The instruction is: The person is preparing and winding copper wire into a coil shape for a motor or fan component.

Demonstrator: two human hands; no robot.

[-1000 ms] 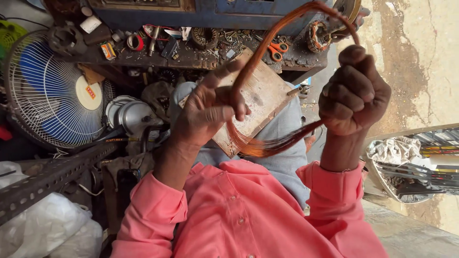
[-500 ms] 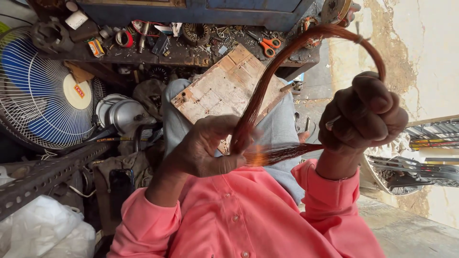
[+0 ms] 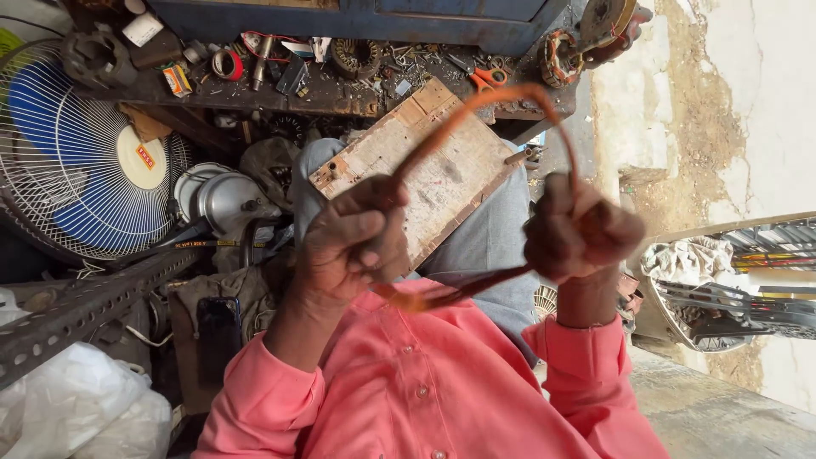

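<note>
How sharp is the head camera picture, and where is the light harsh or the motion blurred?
Head view: both hands, left and right, and the copper wire loop are motion-smeared; the table fan and wooden board stay crisp; the plastered wall is sunlit bright, the cluttered bench shadowed.

Between the hands, the wire loop (image 3: 510,95) is coppery orange-brown. Behind it, the wooden board (image 3: 442,174) is pale tan with dark smudges. Below both hands, the shirt (image 3: 408,382) is plain salmon pink. Far beside the hand gripping the loop's lower end, the fan (image 3: 85,161) has blue blades, a white grille and a cream hub.
</note>
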